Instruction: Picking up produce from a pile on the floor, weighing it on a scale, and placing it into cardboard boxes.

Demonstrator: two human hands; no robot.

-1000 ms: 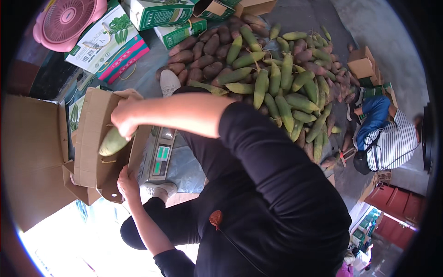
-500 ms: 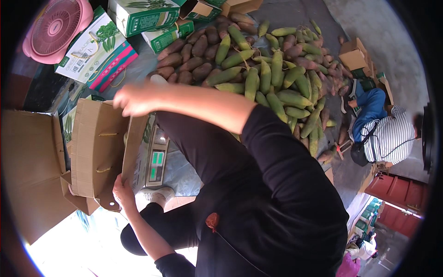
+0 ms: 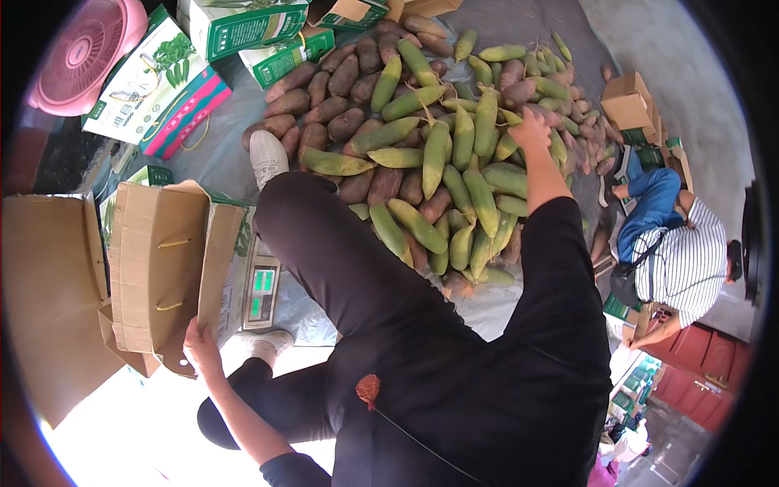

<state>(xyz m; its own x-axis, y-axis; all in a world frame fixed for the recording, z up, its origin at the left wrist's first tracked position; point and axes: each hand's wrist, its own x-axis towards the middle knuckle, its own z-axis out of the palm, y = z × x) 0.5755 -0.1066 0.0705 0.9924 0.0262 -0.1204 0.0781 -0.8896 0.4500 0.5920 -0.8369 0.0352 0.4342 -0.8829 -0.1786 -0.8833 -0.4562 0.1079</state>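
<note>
My left hand [image 3: 202, 349] grips the lower edge of the flap of an open cardboard carton [image 3: 154, 264], which stands tilted at the left with yellow cord handles showing on its inner side. My right hand [image 3: 531, 130] reaches over the far right part of a big heap of produce, among long green radishes [image 3: 480, 199]. Its fingers bend down onto the heap, and the back of the hand hides what they touch. Reddish-brown radishes [image 3: 329, 109] lie mixed in and along the left side of the heap. A scale [image 3: 261, 284] with a lit display sits beside the carton.
Large cardboard flaps [image 3: 53, 284] spread at the far left. Printed gift boxes [image 3: 247, 28] and a pink basket [image 3: 89, 57] stand at the back left. Another person in a striped shirt [image 3: 677, 256] crouches at the right, near small brown cartons [image 3: 629, 101].
My right hand has swung from above the carton over to the right side of the radish heap. My left hand stays on the carton flap. The view has shifted slightly.
</note>
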